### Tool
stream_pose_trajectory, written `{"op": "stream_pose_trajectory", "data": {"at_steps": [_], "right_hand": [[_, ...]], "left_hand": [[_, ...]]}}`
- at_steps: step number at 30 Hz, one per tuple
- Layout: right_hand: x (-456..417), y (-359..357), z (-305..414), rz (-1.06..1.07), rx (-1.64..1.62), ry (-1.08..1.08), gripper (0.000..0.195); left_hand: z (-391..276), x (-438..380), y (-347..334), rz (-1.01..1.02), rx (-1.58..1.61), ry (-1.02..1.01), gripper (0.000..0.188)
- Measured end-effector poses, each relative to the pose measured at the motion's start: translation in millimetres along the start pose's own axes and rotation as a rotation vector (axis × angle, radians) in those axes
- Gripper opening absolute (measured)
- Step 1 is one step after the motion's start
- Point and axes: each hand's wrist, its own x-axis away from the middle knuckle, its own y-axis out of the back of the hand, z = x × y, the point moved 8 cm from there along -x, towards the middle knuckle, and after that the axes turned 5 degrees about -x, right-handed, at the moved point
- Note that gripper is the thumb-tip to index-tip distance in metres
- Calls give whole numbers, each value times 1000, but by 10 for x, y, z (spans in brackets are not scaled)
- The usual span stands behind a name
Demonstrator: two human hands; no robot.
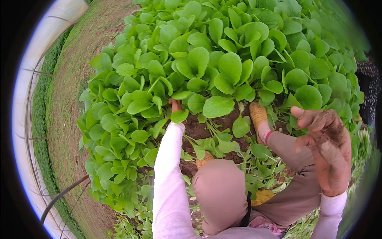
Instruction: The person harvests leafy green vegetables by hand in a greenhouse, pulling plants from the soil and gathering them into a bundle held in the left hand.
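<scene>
My left hand (pixel 176 107) reaches down among the stems of broad-leaved green vegetable plants (pixel 230 67). Leaves cover most of its fingers, so its grip is hidden. A rounded leaf (pixel 179 116) lies across the wrist. Raised at the right, above my bent leg, is my right hand (pixel 331 146). Soil coats its loosely curled fingers, which are apart and hold nothing visible. Uprooted or fallen seedlings (pixel 222 140) lie on the brown soil (pixel 194 128) between my feet.
My tan shoe (pixel 258 115) stands against the plants; the other shoe (pixel 204 159) is partly behind my knee (pixel 219 191). A dark curved pole (pixel 64 195) rises at the lower left. Plastic sheeting (pixel 27 98) on hoops runs along the left. Loose greens (pixel 362 149) lie at far right.
</scene>
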Motion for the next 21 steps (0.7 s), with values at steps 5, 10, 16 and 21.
{"op": "stream_pose_trajectory", "data": {"at_steps": [5, 10, 16, 21], "right_hand": [[98, 228, 157, -74, 37, 59, 37], [123, 255, 89, -95, -2, 14, 40], [167, 316, 50, 12, -125, -60, 25], [167, 349, 68, 194, -331, -128, 19]], "left_hand": [[41, -165, 26, 88, -549, -81, 43], [106, -96, -325, 71, -2234, -678, 46], [129, -78, -384, -56, -2482, -732, 49], [258, 74, -201, -193, -2181, -100, 46]]}}
